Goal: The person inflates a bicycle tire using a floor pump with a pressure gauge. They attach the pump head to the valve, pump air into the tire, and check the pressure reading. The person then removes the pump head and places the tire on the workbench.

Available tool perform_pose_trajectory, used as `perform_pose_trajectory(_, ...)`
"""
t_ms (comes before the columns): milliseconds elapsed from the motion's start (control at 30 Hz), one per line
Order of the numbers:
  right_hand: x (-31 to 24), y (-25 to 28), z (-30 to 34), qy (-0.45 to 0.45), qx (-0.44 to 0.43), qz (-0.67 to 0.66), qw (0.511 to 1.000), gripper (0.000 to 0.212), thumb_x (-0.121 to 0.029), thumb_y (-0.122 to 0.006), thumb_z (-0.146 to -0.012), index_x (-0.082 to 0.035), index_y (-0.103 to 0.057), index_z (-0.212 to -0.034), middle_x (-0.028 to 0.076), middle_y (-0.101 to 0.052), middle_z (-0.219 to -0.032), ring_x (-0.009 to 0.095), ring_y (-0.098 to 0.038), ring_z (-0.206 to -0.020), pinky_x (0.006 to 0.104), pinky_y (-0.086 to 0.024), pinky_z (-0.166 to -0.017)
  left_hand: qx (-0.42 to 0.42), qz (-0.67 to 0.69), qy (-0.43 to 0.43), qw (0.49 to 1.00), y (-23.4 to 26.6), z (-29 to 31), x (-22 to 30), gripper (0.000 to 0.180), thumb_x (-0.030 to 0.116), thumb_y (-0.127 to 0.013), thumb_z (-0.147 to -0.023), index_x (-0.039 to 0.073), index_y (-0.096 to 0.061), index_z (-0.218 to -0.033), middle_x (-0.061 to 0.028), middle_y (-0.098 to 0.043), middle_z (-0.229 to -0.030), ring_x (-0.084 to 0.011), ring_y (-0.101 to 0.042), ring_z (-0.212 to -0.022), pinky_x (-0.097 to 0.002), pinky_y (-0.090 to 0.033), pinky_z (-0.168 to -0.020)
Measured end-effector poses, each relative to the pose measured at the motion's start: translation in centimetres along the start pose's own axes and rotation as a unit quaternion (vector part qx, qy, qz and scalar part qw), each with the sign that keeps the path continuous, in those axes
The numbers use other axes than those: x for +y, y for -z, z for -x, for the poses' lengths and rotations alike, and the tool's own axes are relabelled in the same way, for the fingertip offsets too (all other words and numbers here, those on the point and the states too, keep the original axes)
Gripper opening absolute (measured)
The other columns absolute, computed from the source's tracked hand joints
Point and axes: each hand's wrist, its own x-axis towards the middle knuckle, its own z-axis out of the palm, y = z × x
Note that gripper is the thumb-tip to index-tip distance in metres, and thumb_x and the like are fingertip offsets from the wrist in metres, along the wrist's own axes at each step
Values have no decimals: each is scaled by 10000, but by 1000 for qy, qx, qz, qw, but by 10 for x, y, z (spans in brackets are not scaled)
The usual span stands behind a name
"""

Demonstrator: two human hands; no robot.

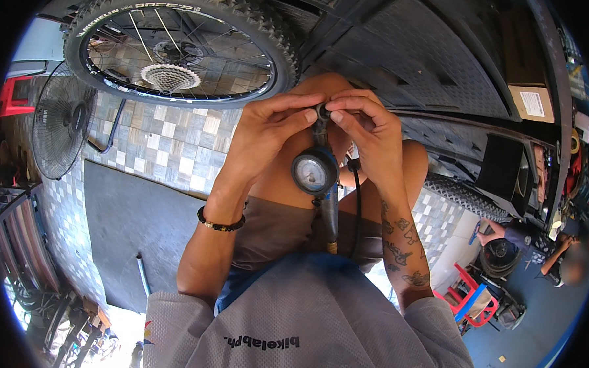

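In front of me stands a hand pump [331,215] with a blue and dark barrel, upright between my bent legs. A round pressure gauge [314,172] with a pale dial and black rim sits near its upper part. A black hose [359,211] runs down beside the barrel. Above the gauge is a small dark round fitting [322,113]. My left hand [266,126] pinches the fitting's left side between thumb and fingers. From the right, my right hand [372,129] closes thumb and forefinger on the same piece. The fingertips partly hide it.
A bicycle wheel [271,66] with knobby tyre and cassette stands ahead on the left. Beside it is a black fan [64,122]. A dark mat [139,233] covers tiles at left. Dark cabinets [420,53] rise ahead right; another person [530,243] sits far right near a red chair [473,294].
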Motion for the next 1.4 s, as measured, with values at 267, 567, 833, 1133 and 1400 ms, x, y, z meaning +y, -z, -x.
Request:
perform_pose_trajectory(267,-1,-1,1,-27,7,-17,999,136,64,-705,-998,43,-767,-1117,98,-723,-1180,152,-686,-1131,285,-521,-1021,3,4,3,1000,1,-1,-2,297,4,-713,-1000,-37,-755,-1291,-142,-743,-1332,-189,-678,-1251,-327,-503,-1131)
perform_pose_trajectory(567,-5,-2,0,-5,3,11,1000,127,42,-704,-1010,39,-756,-1127,55,-740,-1122,114,-732,-1006,254,-574,-915,5,6,-5,1000,2,-2,-7,292,68,-762,-1000,5,-771,-1284,-125,-763,-1280,-182,-699,-1208,-306,-541,-1077)
perform_pose_trajectory(833,-8,-1,0,-16,-6,39,999,124,72,-686,-1002,46,-745,-1107,90,-719,-1174,139,-699,-1101,274,-532,-1002,3,12,-5,1000,1,-2,-7,295,74,-767,-998,9,-772,-1286,-129,-761,-1293,-183,-700,-1213,-305,-541,-1079)
perform_pose_trajectory(1133,-9,-2,-1,27,-5,137,990,136,47,-734,-970,28,-768,-1100,78,-728,-1133,132,-713,-1047,267,-557,-917,38,-81,-36,995,-6,6,4,314,17,-744,-985,-8,-755,-1297,-108,-754,-1280,-155,-699,-1154,-301,-538,-1034)
perform_pose_trajectory(1400,-13,-2,-5,142,-20,242,960,207,37,-811,-873,-24,-798,-1070,85,-756,-1062,194,-748,-1001,310,-575,-891,154,-289,-198,924,-17,15,1,329,-29,-772,-929,39,-778,-1251,-76,-707,-1137,-158,-697,-965,-285,-571,-809)
